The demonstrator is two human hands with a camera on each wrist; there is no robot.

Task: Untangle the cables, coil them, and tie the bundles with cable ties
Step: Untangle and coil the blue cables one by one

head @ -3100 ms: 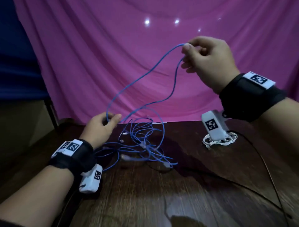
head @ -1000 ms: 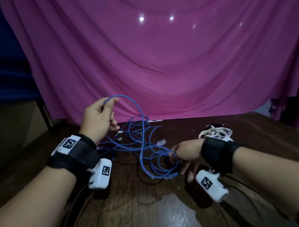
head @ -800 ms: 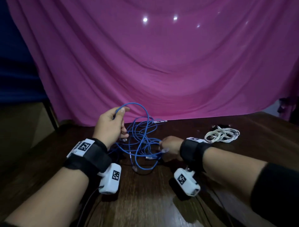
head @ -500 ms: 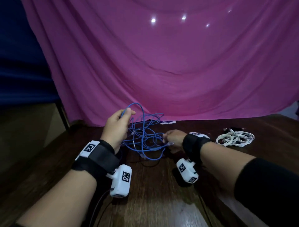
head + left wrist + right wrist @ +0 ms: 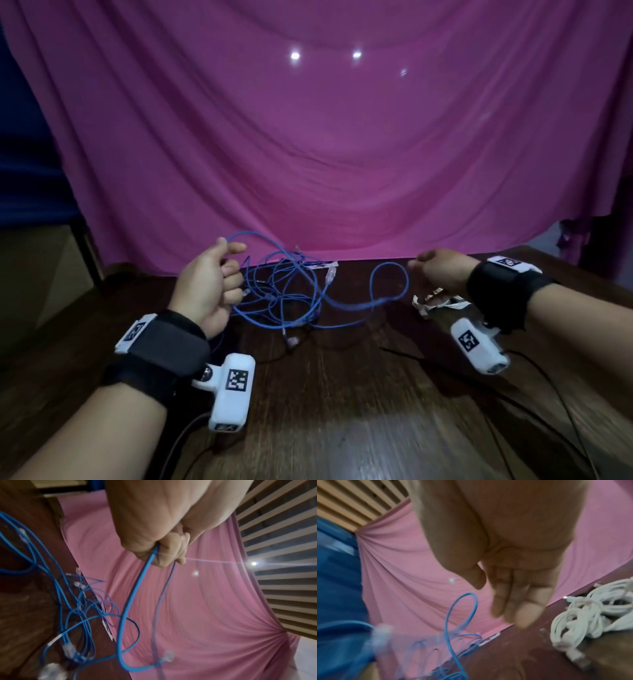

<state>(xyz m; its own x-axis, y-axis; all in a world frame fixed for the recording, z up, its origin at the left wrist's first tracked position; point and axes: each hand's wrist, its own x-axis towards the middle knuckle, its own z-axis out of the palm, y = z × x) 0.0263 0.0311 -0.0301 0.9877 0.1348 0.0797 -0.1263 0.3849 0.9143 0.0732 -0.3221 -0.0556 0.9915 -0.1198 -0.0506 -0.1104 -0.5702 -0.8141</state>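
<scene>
Untangling step under way. Left hand (image 5: 205,287) pinches blue cable (image 5: 322,294) loop above tangle (image 5: 281,301); right hand (image 5: 442,270), right of tangle, grip unclear: cannot tell. Next: draw strand free.

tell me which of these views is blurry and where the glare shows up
Head view: dim, mostly sharp, three bright spots on the pink cloth, a pale sheen on the wooden table. Left wrist view: the left hand and blue cable are fairly sharp, with a lamp flare streaking at the right. Right wrist view: blurriest; the right hand and white cable bundle are smeared.
</scene>
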